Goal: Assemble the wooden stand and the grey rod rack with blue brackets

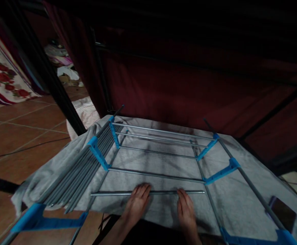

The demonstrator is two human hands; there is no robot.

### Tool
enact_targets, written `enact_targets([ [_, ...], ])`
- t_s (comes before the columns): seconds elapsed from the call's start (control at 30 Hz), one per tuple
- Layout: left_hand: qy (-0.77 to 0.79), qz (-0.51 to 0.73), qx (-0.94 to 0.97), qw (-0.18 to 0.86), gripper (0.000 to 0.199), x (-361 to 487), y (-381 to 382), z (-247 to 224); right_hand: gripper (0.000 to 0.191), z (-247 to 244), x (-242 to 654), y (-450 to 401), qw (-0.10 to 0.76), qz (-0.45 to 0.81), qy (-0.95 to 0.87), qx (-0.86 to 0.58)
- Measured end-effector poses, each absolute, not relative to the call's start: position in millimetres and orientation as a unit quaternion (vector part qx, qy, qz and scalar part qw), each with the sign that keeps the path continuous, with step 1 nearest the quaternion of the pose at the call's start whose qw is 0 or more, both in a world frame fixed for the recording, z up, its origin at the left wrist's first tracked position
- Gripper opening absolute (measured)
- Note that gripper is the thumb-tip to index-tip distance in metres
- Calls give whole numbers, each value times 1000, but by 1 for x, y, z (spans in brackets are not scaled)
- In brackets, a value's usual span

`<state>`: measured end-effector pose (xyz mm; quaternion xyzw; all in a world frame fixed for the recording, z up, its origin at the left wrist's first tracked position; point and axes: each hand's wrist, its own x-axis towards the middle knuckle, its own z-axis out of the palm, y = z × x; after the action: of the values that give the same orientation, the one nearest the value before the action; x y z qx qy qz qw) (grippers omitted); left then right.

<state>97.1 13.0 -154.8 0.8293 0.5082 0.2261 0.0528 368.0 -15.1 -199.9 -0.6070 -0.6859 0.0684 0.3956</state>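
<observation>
A loose grey metal rod (163,192) lies crosswise low in the view, over the grey cloth. My left hand (138,201) curls its fingers over the rod left of its middle. Toward the right part of the same rod, my right hand (186,206) grips it with fingers bent down; the thumb is mostly hidden. Around them stands a rack frame of grey tubes with blue plastic brackets, such as the left bracket (99,154) and the right bracket (221,172). Several crossbars, including the nearest fitted crossbar (156,174), span between the brackets.
Several loose rods (79,173) lie bundled at the left on the grey cloth (153,160). A dark phone-like object (282,212) rests at the right. A black post (49,78) rises at the left, before the tiled floor (23,136). Dark red curtain (158,92) hangs behind.
</observation>
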Motion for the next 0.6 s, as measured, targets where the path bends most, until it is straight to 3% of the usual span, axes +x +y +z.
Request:
enact_targets([
  [0.23, 528, 120, 839, 60, 47, 97, 14, -134, 42, -193, 360, -8, 368, 21, -699, -612],
  [0.47, 561, 137, 816, 26, 51, 91, 8, -114, 43, -193, 366, -13, 516, 66, -526, -673],
  [0.6, 584, 159, 796, 8, 46, 79, 20, -102, 35, -192, 369, -1, 565, 109, -469, -670],
])
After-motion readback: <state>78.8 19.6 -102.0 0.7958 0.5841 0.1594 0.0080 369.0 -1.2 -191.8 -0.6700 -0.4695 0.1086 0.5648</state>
